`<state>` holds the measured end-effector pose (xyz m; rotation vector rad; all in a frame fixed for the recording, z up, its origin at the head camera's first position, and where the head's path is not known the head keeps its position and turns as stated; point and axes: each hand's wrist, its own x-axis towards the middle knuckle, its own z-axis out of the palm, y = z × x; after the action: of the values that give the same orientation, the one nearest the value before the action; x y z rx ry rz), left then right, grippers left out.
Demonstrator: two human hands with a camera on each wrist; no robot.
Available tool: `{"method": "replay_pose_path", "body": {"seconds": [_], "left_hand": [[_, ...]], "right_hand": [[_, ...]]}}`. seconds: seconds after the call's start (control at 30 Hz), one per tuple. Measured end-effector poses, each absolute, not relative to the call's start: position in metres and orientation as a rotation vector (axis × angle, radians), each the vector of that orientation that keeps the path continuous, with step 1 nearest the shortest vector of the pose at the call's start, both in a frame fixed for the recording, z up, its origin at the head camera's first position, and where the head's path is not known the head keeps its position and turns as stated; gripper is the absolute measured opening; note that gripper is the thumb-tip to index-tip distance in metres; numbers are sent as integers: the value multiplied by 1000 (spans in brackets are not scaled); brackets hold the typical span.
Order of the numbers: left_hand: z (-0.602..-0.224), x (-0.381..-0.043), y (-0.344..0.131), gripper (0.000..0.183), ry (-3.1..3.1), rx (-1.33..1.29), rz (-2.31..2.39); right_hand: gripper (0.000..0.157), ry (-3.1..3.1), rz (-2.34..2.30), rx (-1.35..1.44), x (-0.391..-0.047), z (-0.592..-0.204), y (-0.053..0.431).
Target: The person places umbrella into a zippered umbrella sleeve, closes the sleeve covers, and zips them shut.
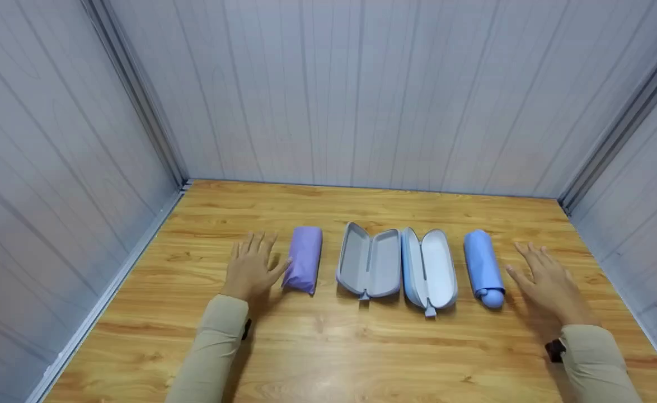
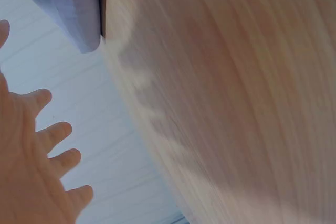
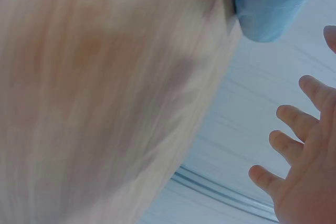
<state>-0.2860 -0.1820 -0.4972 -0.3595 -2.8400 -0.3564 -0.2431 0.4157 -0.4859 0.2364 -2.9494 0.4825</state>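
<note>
My left hand (image 1: pixel 250 271), fingers spread, hovers above the table left of a purple fabric-wrapped bundle (image 1: pixel 305 258). In the head view its thumb tip overlaps the bundle's edge; the left wrist view shows the thumb apart from it. A blue folded umbrella (image 1: pixel 482 263) with a rounded handle end lies on the right. Beside it my right hand (image 1: pixel 547 282) hovers with fingers spread, holding nothing. Between the two bundles stand two opened hard cases: a grey-lined one (image 1: pixel 384 263) and a light-blue one with white lining (image 1: pixel 439 268). No contents show in either case.
The wooden table (image 1: pixel 328 352) has pale panel walls at the back (image 1: pixel 328 95), left (image 1: pixel 43 184) and right (image 1: pixel 642 184). Small tabs stick out from the front of both cases, which stand side by side, nearly touching.
</note>
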Motion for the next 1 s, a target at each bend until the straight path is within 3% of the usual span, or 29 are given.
{"method": "replay_pose_path", "body": {"seconds": [0.3,1.0], "left_hand": [[-492,-289,-171,73,-2730,-470,-337],[-472,-285,-114,45,-2399,-724,-429]], "right_hand": [[63,-2823,512,318,-247,-480,399],[47,-2580,612,484,-257,-472,366]]}}
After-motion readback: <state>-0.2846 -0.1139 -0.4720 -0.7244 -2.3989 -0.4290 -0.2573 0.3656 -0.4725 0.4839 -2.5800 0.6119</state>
